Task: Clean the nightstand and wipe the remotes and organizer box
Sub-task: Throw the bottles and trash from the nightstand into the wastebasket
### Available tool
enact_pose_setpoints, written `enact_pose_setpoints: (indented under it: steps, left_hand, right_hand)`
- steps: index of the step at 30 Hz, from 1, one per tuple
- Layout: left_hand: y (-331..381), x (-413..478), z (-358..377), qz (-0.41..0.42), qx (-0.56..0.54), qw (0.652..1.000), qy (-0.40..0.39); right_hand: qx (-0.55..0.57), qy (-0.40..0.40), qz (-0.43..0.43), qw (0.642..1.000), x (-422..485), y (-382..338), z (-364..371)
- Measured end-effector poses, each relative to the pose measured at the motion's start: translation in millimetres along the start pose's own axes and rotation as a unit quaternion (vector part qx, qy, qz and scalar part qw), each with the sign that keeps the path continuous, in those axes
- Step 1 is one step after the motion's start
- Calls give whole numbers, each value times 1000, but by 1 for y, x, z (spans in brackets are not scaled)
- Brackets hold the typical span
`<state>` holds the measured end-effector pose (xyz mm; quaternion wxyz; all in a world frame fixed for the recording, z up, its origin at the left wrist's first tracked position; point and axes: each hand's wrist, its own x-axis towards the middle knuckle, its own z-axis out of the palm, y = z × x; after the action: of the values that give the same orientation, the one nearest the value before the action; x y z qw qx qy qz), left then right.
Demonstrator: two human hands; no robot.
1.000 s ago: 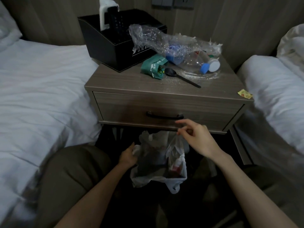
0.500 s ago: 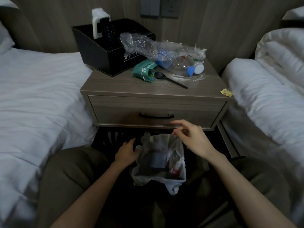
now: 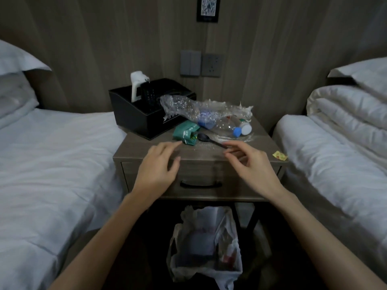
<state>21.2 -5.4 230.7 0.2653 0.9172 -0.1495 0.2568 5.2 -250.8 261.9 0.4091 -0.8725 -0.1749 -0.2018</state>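
The wooden nightstand point(image 3: 146, 152) stands between two beds. At its back left sits a black organizer box point(image 3: 134, 116) holding a white remote point(image 3: 136, 84) and a black remote point(image 3: 148, 95). Crushed clear plastic bottles point(image 3: 201, 114) with blue caps, a green wrapper point(image 3: 185, 133) and a black spoon point(image 3: 206, 139) lie on the top amid white crumbs. My left hand point(image 3: 159, 166) hovers over the front edge, fingers relaxed, tips near the green wrapper. My right hand point(image 3: 249, 162) hovers with loosely curled fingers at the spoon's handle end and holds nothing.
A bin lined with a white plastic bag point(image 3: 207, 245) stands on the floor under the nightstand. A small yellow wrapper point(image 3: 279, 155) lies on the right bed's edge. White beds point(image 3: 52, 164) flank both sides. The drawer with a black handle point(image 3: 201, 184) is closed.
Both hands let go of the bin bag and rose from the floor to the nightstand top. The view tilted upward, showing more wall.
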Motion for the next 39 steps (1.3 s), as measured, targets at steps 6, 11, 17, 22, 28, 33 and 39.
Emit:
enact_pose_setpoints:
  steps: [6, 11, 17, 22, 28, 33, 39]
  left_hand:
    - [-10, 42, 28, -17, -13, 1000, -6]
    - [-21, 71, 41, -41, -12, 999, -22]
    - [-36, 93, 50, -42, -34, 998, -41]
    - [-43, 96, 58, -43, -68, 997, -20]
    - [-42, 98, 64, -32, -86, 996, 20]
    - [-41, 99, 51, -33, -118, 992, 43]
    - [-35, 98, 25, -33, -198, 975, 91]
  right_hand:
    - [-75, 34, -31, 996, 57, 5, 6]
    - [-171, 21, -33, 985, 104, 23, 21]
    - [-318, 21, -34, 947, 151, 44, 41]
    - [-362, -1, -39, 932, 173, 61, 57]
    - [-361, 8, -53, 931, 183, 69, 64]
    - [-325, 80, -44, 941, 191, 57, 55]
    - [-191, 135, -75, 969, 202, 26, 27]
